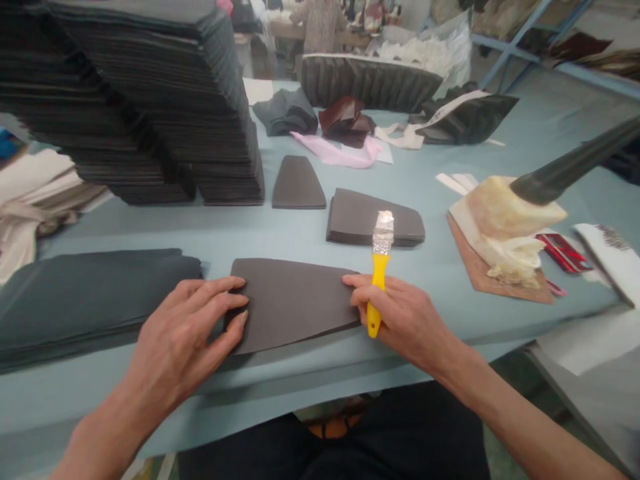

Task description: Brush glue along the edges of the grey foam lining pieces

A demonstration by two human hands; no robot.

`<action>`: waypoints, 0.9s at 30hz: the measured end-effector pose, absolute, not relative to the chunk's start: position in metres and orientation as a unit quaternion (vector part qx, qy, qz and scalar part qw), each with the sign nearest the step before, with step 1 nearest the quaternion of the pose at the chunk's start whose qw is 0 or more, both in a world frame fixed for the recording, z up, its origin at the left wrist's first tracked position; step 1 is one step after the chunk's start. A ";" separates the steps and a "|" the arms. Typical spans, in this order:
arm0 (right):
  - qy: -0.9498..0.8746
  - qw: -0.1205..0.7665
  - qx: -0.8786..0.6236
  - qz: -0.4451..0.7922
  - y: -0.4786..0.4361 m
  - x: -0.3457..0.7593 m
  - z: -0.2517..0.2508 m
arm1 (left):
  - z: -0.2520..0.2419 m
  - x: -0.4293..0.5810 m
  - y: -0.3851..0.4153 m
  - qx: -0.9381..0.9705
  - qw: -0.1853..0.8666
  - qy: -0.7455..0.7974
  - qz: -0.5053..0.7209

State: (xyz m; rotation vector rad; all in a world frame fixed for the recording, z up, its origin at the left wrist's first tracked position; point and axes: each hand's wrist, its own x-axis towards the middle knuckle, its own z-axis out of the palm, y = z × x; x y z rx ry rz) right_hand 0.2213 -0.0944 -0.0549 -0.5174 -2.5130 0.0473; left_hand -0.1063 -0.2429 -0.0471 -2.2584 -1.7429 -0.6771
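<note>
A dark grey tapered panel (295, 303) lies flat near the table's front edge. My left hand (185, 327) rests its spread fingertips on the panel's wide left end. At the narrow right end, my right hand (400, 313) touches the panel with its fingertips while keeping a brush (379, 280) between its fingers. The brush has a yellow handle and a foil-like wrapped ferrule, bristle end pointing away from me. Just behind is a small stack of similar grey panels (350, 217), with a smaller grey piece (299, 183) to its left.
Tall stacks of dark sheets (225, 133) rise at the back left. Dark green folded fabric (90, 300) lies at left. On the right, a crusted pale container (520, 207) with a dark handle sits on a brown board (475, 273), beside a red object (565, 252). A person (323, 27) is in the background.
</note>
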 end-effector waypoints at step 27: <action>-0.944 0.297 -0.123 0.071 -0.077 0.219 -0.043 | -0.019 -0.130 -0.279 -0.605 0.044 -0.730 -0.315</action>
